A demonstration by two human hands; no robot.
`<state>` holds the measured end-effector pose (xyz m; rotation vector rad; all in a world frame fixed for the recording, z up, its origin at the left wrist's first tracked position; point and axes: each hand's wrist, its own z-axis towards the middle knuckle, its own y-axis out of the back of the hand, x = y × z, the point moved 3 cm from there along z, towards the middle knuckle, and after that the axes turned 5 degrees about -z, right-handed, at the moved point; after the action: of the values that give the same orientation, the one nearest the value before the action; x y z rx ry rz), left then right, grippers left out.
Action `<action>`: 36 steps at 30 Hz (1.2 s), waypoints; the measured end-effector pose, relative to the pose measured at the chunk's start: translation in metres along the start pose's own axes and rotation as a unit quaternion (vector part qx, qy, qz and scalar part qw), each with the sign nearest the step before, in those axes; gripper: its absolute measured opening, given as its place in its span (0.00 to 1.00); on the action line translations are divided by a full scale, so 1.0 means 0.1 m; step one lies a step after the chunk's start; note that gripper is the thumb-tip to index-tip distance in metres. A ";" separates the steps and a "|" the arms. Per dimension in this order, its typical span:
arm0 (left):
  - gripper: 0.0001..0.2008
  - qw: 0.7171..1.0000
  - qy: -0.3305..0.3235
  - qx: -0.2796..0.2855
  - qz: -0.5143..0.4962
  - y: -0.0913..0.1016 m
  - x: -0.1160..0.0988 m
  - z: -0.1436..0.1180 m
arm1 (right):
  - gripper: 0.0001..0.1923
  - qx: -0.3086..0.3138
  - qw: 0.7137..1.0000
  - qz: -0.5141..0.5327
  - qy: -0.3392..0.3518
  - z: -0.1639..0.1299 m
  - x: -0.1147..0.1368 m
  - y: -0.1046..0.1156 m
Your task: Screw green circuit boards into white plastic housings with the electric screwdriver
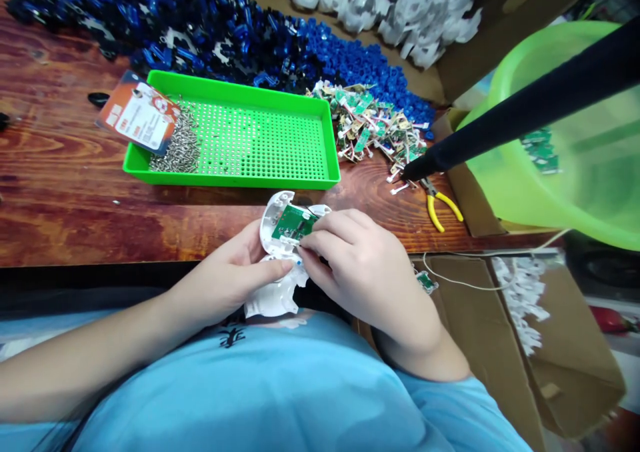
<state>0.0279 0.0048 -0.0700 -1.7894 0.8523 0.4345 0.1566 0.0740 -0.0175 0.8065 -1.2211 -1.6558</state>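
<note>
My left hand [235,269] is closed round a white plastic housing [271,229], its thumb lying across the lower part. A green circuit board [290,224] sits inside the upper half of the housing. Below the thumb hangs another curved white plastic piece [273,297]. At the board's right edge, my right hand [357,259] has its fingers pinched together. Those fingertips cover that side of the board, so whatever is between them is hidden.
A green perforated tray [260,179] holds screws [177,147] and a printed card [140,115]. Small wired boards [363,122], blue parts [345,52] and yellow-handled pliers [443,209] lie beyond. A black pole [520,105] crosses before a green tub [560,199]. White parts fill a carton [523,299].
</note>
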 end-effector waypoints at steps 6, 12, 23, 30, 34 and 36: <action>0.19 1.000 0.004 0.025 0.004 0.00 0.04 0.02 | 0.09 -0.008 0.999 0.021 -0.038 -0.08 0.03 -0.02; 0.23 0.998 -0.006 -0.007 0.059 0.00 0.05 -0.03 | 0.07 -0.005 0.997 0.050 -0.052 -0.13 0.05 0.00; 0.21 0.993 -0.039 -0.007 0.114 0.00 -0.01 -0.06 | 0.22 -0.014 0.993 0.045 -0.111 -0.05 -0.01 0.04; 0.23 0.997 -0.020 -0.021 0.069 0.02 0.00 -0.03 | 0.11 0.001 0.992 0.111 -0.056 -0.02 -0.01 -0.01; 0.25 0.997 -0.008 -0.025 0.072 0.00 -0.01 -0.04 | 0.11 0.006 0.992 0.114 -0.050 -0.02 -0.02 0.00; 0.25 0.997 0.001 -0.035 0.063 0.00 -0.02 -0.05 | 0.14 0.001 0.988 0.141 -0.068 0.00 -0.04 0.01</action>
<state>0.0263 0.0010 -0.0664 -1.8068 0.9662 0.5500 0.1589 0.0774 -0.0164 0.5012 -1.3635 -1.4951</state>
